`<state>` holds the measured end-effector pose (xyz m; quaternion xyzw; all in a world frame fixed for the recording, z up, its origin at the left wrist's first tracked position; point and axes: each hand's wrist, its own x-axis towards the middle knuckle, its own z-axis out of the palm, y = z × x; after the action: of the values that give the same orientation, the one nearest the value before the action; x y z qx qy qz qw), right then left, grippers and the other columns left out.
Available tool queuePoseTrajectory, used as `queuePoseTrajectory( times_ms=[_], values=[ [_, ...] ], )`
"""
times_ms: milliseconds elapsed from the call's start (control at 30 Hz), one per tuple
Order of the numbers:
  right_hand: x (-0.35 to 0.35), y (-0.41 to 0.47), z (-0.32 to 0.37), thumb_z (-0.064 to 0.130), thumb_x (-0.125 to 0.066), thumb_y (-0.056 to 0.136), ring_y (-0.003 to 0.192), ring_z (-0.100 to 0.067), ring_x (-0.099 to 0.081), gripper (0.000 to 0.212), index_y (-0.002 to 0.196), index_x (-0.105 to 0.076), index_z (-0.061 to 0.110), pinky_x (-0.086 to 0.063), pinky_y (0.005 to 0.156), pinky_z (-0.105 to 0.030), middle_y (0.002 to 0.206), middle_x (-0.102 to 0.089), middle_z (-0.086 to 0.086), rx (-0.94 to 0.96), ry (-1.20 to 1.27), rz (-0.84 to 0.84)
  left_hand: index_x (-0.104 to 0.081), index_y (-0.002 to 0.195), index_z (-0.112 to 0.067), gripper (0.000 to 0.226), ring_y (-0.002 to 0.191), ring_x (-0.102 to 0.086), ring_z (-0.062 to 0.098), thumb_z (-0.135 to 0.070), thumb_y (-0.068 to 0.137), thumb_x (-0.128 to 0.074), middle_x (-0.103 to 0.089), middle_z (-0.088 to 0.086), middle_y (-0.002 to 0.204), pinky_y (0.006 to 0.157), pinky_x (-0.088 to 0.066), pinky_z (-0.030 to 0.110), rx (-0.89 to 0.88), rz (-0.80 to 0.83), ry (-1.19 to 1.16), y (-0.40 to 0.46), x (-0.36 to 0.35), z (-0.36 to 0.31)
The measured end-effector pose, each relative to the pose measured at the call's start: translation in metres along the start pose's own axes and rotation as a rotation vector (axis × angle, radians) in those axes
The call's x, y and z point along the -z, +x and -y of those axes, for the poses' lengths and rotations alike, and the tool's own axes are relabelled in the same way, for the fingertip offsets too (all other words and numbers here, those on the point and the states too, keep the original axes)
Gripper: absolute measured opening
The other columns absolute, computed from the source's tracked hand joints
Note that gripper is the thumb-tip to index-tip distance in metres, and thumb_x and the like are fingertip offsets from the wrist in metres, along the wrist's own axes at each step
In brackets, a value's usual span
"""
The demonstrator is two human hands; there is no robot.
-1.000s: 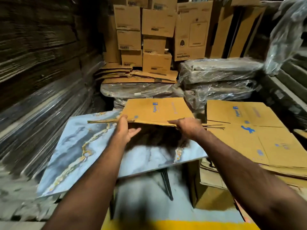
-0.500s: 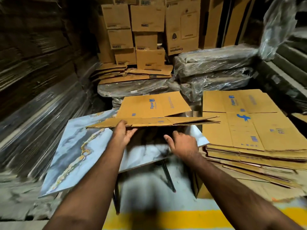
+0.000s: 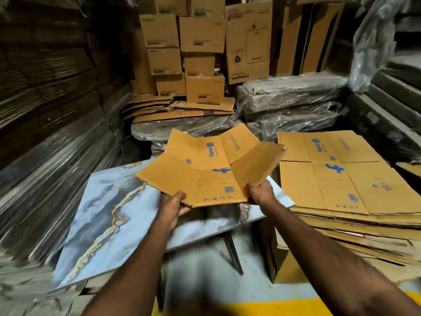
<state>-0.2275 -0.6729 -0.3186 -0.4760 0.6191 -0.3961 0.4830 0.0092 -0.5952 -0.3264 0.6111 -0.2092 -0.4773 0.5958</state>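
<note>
Above the table [image 3: 109, 213], a flat carton [image 3: 205, 174] hangs half-opened, with its side panels bent upward and its far flaps splayed. The left hand [image 3: 173, 207] grips the near left corner, fingers curled under the board. The right hand [image 3: 260, 192] clasps the near right fold in the same way. Both holds sit on the near edge only, so the far part of the carton hangs unsupported over the table's far side.

As I judge it, uneven inward pressure from the hands may crease the board off its scored lines, or leave it skewed rather than square. Such a thin edge grip could also slip and drop the carton onto the table. The top seems to rest on a slim leg [image 3: 232, 254], so a hard knock might shift it. Just right of the table lies a stack [image 3: 341, 185] of flat cartons. A swinging right flap could catch its top sheet and drag it askew.
</note>
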Motion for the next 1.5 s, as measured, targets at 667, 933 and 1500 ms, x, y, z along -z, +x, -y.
queuePoseTrajectory(
  times_ms=[667, 933, 1500],
  values=[
    [0.183, 0.165, 0.032, 0.005, -0.059, 0.077, 0.076, -0.042, -0.062, 0.075, 0.149, -0.037, 0.01, -0.053, 0.063, -0.046, 0.089, -0.066, -0.022, 0.746, -0.62, -0.303, -0.049, 0.095, -0.018, 0.019, 0.088, -0.059, 0.021, 0.0, 0.095, -0.053, -0.059, -0.006, 0.092, 0.076, -0.058, 0.039, -0.36, 0.216, 0.197, 0.049, -0.277, -0.044],
    [0.312, 0.245, -0.002, 0.005, -0.062, 0.081, 0.078, -0.04, -0.061, 0.081, 0.154, -0.029, 0.017, -0.045, 0.059, -0.036, 0.094, -0.067, -0.019, 0.636, -0.667, -0.473, -0.056, 0.119, -0.011, 0.024, 0.103, -0.066, 0.03, -0.009, 0.095, -0.059, -0.066, 0.008, 0.11, 0.079, -0.059, 0.042, -0.173, 0.309, 0.11, 0.089, -0.438, -0.001],
    [0.424, 0.31, -0.126, 0.029, -0.052, 0.099, 0.098, -0.042, -0.061, 0.028, 0.114, -0.055, 0.006, -0.05, 0.08, -0.043, 0.104, -0.065, -0.023, -0.062, -0.71, -0.299, -0.047, 0.133, 0.0, 0.034, 0.12, -0.058, 0.034, -0.006, 0.101, -0.052, -0.055, 0.02, 0.137, 0.078, -0.058, 0.035, 0.461, 0.271, 0.193, 0.114, -0.534, 0.126]
  ],
)
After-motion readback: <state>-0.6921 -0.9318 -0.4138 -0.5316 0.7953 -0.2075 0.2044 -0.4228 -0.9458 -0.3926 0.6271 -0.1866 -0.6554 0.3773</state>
